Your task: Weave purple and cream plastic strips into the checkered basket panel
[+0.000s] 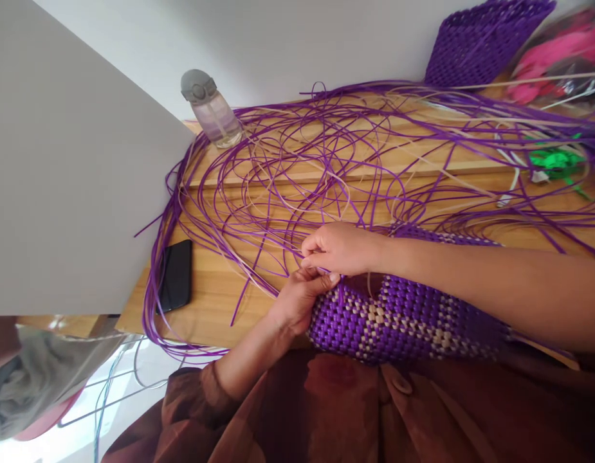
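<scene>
Now the woven basket [408,315] is being held at its left end, in front of the brown clothing [345,405] and by the near edge of the counter [215,299]. The grip of the left hand [297,299] is closed on that corner, thumb laid on top, most of the basket stretched off to the right. Just above, the grip of the right hand [343,247] is drawn in, fingers curled; whether a strand is pinched there cannot be told. The basket is crossed by the right forearm [456,270]. Purple and pale strands [181,170] are looped beyond.
</scene>
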{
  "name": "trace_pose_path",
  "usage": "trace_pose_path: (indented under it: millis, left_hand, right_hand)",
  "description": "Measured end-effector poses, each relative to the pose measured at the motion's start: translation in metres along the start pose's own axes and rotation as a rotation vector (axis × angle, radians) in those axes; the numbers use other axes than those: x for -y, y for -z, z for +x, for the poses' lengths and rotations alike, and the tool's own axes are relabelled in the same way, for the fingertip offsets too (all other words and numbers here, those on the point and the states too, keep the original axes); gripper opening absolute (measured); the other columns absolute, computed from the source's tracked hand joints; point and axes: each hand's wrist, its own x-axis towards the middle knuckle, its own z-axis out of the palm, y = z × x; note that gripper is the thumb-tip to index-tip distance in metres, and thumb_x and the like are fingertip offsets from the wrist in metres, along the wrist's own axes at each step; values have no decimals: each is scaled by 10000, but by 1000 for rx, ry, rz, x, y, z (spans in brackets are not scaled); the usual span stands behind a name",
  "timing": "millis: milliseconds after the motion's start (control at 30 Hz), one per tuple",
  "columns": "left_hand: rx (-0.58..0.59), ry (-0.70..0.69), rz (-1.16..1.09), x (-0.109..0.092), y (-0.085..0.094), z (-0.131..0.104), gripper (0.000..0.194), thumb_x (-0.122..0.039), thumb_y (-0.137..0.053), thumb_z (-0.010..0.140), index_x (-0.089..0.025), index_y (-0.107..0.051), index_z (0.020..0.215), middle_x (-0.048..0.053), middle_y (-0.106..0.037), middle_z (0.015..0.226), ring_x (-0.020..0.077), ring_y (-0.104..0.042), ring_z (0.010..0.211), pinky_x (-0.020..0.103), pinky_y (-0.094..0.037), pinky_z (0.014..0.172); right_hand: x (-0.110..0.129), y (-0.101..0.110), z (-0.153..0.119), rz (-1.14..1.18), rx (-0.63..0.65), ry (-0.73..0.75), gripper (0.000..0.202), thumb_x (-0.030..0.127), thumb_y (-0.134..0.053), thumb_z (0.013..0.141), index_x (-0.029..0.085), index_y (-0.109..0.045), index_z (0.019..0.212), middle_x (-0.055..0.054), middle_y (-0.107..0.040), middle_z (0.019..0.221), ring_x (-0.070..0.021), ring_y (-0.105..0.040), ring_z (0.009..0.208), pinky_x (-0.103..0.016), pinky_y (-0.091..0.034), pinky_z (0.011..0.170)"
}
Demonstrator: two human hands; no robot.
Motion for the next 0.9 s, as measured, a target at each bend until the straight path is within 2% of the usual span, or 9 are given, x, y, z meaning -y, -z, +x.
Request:
trace_pose_path:
  millis: [133, 200, 300, 367, 533, 667, 767, 833, 900]
  left_hand:
    - [7, -31, 4, 0, 2, 1, 292, -197, -898, 604, -143, -763, 858, 31, -752, 803, 139, -670, 755, 278, -483, 831]
    - [33, -58, 19, 0, 4, 2, 279, -202, -887, 629, -143, -751, 865, 27, -739, 792, 133, -661, 751, 270, -478, 809]
    - [48, -74, 48, 0, 6, 3, 248, -218, -888, 637, -136, -701, 776, 5, -687, 689, 101, -609, 646, 241, -450, 703]
    - [30, -89, 74, 0, 8, 3, 271, -231, -897, 627, -131, -664, 726, -5, -661, 649, 86, -577, 606, 225, -428, 663]
    - [-9, -141, 260, -2, 13, 2, 260, -288, -863, 687, -141, -654, 736, -10, -636, 668, 88, -553, 633, 223, -419, 668]
    - [-48, -315, 603, -2, 14, -1, 170, -295, -783, 776, -157, -684, 773, 24, -668, 752, 143, -589, 732, 269, -455, 745]
    - [-79, -451, 799, -1, 11, -3, 86, -253, -726, 815, -172, -702, 799, 35, -693, 796, 172, -611, 783, 285, -462, 770]
    - [-80, -480, 836, 0, 10, -3, 63, -239, -706, 826, -180, -697, 806, 29, -691, 799, 171, -611, 786, 283, -461, 768]
    - [-67, -454, 800, -1, 11, -1, 90, -252, -714, 824, -178, -676, 790, 23, -676, 780, 163, -604, 770, 282, -462, 763]
  right_hand:
    - [-4, 8, -10, 156, 33, -16, 283, 403, -539, 925, 175, -656, 805, 19, -643, 658, -88, -505, 576, -252, -302, 579]
    - [-10, 15, -19, 267, 95, -12, 298, 465, -591, 901, 173, -646, 870, 8, -670, 712, -95, -541, 602, -238, -341, 577]
    - [-20, 24, -34, 320, 222, -4, 243, 386, -723, 793, 170, -655, 882, -2, -685, 788, -111, -586, 672, -228, -398, 596]
    - [-25, 25, -40, 307, 264, 6, 159, 281, -716, 770, 172, -669, 875, 3, -681, 793, -113, -595, 687, -227, -412, 610]
    - [-27, 16, -44, 269, 230, -61, 100, 275, -633, 778, 186, -662, 814, 26, -624, 652, -112, -549, 586, -239, -381, 552]
    - [-20, 7, -39, 131, 181, -206, 55, 229, -628, 704, 195, -650, 741, 18, -641, 644, -117, -538, 561, -253, -342, 519]
    - [-17, 4, -37, -15, 134, -233, 36, 187, -620, 666, 201, -641, 692, 16, -634, 637, -118, -510, 557, -268, -312, 509]
    - [-18, 4, -37, -15, 143, -225, 37, 194, -626, 682, 204, -653, 706, 16, -640, 642, -123, -519, 568, -270, -321, 515]
    - [-22, 6, -38, 86, 179, -225, 65, 228, -638, 720, 203, -676, 767, 13, -670, 687, -124, -558, 599, -256, -354, 532]
